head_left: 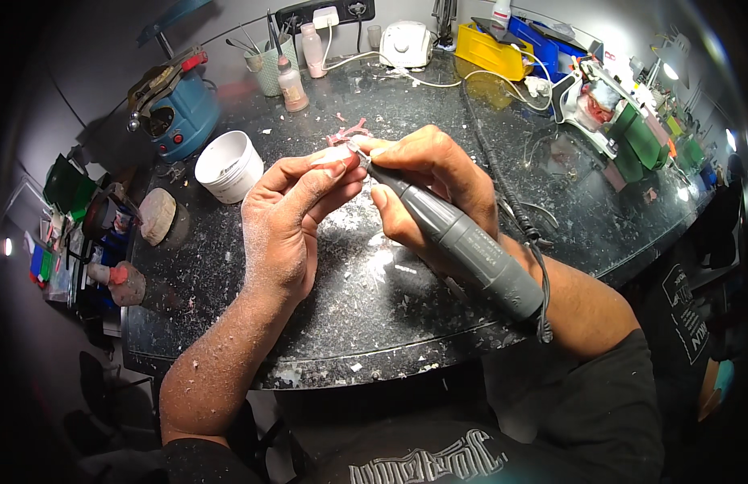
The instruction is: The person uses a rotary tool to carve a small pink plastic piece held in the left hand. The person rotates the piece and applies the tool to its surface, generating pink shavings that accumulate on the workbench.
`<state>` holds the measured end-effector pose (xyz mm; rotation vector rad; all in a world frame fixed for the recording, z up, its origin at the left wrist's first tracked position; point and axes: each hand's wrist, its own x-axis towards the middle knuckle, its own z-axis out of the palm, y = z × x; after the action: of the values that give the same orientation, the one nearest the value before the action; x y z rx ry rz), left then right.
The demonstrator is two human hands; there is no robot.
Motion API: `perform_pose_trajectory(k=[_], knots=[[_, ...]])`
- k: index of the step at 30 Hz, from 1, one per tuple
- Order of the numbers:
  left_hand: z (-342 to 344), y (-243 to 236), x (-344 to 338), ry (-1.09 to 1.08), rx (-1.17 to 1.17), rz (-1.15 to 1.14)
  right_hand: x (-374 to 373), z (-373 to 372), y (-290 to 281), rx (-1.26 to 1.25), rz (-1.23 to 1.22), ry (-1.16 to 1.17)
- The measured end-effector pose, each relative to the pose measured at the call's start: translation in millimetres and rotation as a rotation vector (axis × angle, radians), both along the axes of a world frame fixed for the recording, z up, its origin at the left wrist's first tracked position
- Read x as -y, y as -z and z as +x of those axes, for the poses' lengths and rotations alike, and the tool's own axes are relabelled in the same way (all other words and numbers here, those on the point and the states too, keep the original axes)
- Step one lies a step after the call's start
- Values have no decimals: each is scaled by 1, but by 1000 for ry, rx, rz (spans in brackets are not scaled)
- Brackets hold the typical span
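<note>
My dusty left hand (289, 218) pinches a small whitish-pink piece (338, 158) between thumb and fingers at the centre. My right hand (426, 189) grips a dark grey rotary handpiece (454, 234), whose metal tip (359, 153) is at the piece; whether they touch is unclear. A coiled cord (525, 226) runs from the handpiece's rear toward the back. Pink scraps (353, 131) lie on the speckled black worktop (390, 323) just behind my fingertips.
A white tub (229, 169), blue machine (180, 121) and pale block (158, 216) stand left. Behind are bottles (293, 89), a white control box (404, 48) and yellow bin (491, 52). Cluttered trays and equipment (641, 141) stand right. The worktop's curved front edge crosses below my hands.
</note>
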<state>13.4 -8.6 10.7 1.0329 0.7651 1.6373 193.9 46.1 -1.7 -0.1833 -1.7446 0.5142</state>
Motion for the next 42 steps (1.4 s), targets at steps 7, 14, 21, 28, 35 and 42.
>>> perform_pose_trajectory(k=[7,14,21,28,35,42], knots=[[-3,1,-1,57,21,-19,-4,0,0,-17,52,-13],[-4,4,-4,80,12,-39,-5,3,-3,16,84,-4],[-5,5,-5,85,0,-33,-5,2,-5,25,112,-2],[-2,3,-3,44,-36,7,-3,3,-5,33,96,-2],[-2,6,-5,21,-50,49,-4,5,-7,85,146,32],[-7,6,-6,133,64,-17,-4,3,-6,47,131,26]])
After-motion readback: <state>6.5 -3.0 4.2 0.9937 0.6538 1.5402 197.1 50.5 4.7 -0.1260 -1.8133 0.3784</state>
